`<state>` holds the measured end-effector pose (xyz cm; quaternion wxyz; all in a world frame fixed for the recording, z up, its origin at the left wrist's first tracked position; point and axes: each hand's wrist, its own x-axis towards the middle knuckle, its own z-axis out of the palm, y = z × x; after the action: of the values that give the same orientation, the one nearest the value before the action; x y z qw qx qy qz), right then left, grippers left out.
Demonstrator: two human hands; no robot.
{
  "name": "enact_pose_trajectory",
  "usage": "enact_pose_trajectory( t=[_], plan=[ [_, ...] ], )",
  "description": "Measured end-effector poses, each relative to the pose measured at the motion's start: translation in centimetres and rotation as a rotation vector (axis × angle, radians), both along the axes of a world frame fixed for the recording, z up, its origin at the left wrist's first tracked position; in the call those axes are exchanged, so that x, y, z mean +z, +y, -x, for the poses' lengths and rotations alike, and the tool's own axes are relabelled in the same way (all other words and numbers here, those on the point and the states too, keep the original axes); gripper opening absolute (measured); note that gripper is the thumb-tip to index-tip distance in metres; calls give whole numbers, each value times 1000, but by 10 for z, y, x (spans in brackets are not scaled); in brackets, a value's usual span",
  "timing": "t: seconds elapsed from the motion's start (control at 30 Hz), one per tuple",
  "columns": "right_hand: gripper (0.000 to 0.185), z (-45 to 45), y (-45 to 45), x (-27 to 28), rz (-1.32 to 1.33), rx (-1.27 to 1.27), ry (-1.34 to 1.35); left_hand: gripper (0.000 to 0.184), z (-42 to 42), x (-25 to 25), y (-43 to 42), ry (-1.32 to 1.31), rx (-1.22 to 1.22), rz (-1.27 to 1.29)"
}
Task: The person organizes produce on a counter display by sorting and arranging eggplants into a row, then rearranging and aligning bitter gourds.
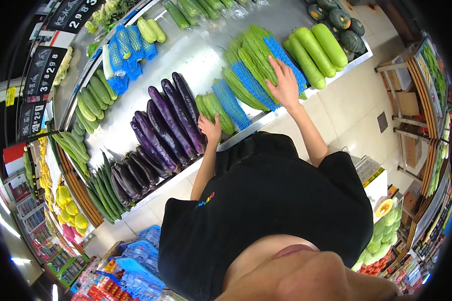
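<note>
Left hand [211, 129] curled against the bitter melons [222, 114] beside the eggplants [171, 123]; could not tell whether it gripped. Right hand [285, 84] lay open, fingers spread, over the larger part of the melon pile, near the front edge of the metal counter [191, 55]. Arranging looked well along: melons roughly side by side, some in blue netting [251, 81]; slight unevenness perhaps left. Green gourds [316, 52] lay beyond, rightward.
</note>
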<state>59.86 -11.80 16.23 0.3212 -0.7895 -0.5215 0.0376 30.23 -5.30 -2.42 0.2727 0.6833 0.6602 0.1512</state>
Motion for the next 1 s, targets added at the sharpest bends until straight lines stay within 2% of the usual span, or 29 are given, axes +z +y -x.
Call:
enact_pose_trajectory(
  t=[0.07, 0.17, 0.3, 0.43, 0.7, 0.83, 0.87, 1.0],
  plan=[
    [79, 0, 5, -20, 53, 9, -106, 95, -6, 2, -8, -45, 58, 26],
    [80, 19, 9, -24, 124, 49, -324, 96, -20, 18, -20, 49, 46, 16],
    [80, 31, 13, -32, 172, 19, -355, 101, -23, 7, -26, 59, 20, -43],
    [76, 26, 14, -45, 65, 55, -295, 101, -28, 3, -24, 0, -14, -151],
    [68, 11, 10, -41, -49, 9, -262, 89, -37, 1, -21, -133, 25, -209],
    [70, 19, 13, -37, 105, 95, -373, 84, -43, 10, -24, -161, 96, -219],
    [71, 18, 12, -40, 111, 98, -363, 82, -47, 12, -22, -88, 165, -242],
    [75, 12, 10, -38, 142, 129, -369, 79, -45, 12, -19, -110, 183, -185]
  ],
)
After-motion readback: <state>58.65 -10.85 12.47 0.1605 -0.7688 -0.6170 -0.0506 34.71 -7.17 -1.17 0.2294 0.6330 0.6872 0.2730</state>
